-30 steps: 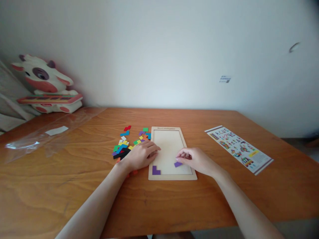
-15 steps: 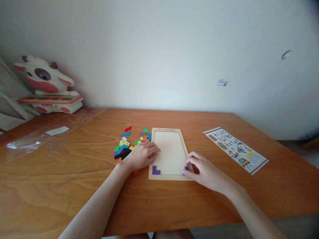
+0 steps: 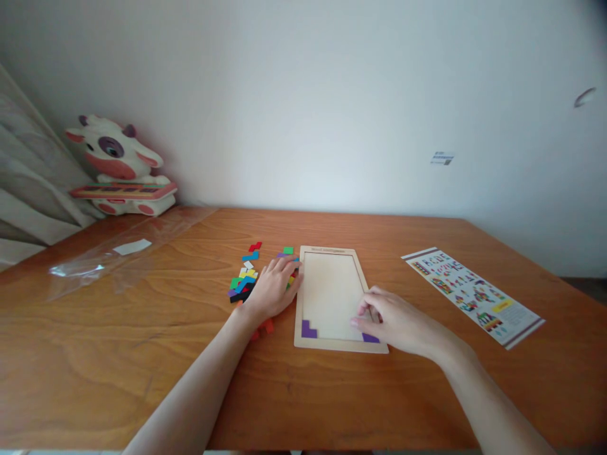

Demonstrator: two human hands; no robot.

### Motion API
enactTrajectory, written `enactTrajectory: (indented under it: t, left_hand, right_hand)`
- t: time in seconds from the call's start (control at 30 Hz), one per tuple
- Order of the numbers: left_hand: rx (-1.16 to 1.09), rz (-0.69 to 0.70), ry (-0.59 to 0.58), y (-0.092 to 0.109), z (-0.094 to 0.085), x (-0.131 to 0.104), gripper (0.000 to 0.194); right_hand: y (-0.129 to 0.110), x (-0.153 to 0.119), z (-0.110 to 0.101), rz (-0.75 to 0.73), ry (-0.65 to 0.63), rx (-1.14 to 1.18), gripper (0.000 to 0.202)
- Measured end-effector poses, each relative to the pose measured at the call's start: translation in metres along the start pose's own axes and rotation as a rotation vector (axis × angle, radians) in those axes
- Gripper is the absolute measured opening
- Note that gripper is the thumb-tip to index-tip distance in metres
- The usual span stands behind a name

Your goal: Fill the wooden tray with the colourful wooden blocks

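A wooden puzzle board [image 3: 332, 346] with a raised frame lies flat in front of me. One purple L-shaped piece [image 3: 309, 332] sits in its near left corner, and another purple piece [image 3: 370, 338] is in the near right corner, partly covered. My right hand [image 3: 386, 319] hovers over the board's right edge just above that second piece, thumb and fingers apart, holding nothing visible. My left hand [image 3: 275, 287] rests over the heap of coloured puzzle pieces [image 3: 245, 284] beside the board, fingers stretched out towards its left rim. Some pieces are hidden beneath this hand.
A printed pattern sheet [image 3: 474, 294] lies right of the board. At the back left a cow-shaped toy keyboard [image 3: 123, 170] stands against the wall, with a clear plastic bag [image 3: 99, 268] in front of it. Everything rests on a wooden table [image 3: 142, 354].
My right hand has eased off the purple corner piece, which now shows more. My left hand has shifted from over the board's left rim back onto the pieces. The view has turned slightly left.
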State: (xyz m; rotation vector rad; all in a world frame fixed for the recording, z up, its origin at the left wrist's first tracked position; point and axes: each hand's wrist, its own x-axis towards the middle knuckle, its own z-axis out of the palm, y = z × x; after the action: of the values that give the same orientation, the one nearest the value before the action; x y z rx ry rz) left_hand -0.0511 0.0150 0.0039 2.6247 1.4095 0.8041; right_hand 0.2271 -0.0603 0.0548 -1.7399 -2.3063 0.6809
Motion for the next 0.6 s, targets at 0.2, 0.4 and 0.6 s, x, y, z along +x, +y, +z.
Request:
enactTrajectory:
  t: [0.2, 0.4, 0.6]
  left_hand:
    - [0.091, -0.163, -0.034, -0.024, -0.002, 0.001, 0.039]
    - [0.116, -0.161, -0.015, -0.027, -0.004, 0.002, 0.042]
    - [0.113, -0.190, -0.054, -0.028, 0.001, 0.006, 0.038]
  right_hand:
    - [0.003, 0.064, 0.003, -0.056, 0.236, 0.102, 0.017]
    - [0.009, 0.092, 0.028, -0.102, 0.460, 0.256, 0.016]
    - [0.020, 0.091, 0.048, -0.123, 0.588, 0.254, 0.018]
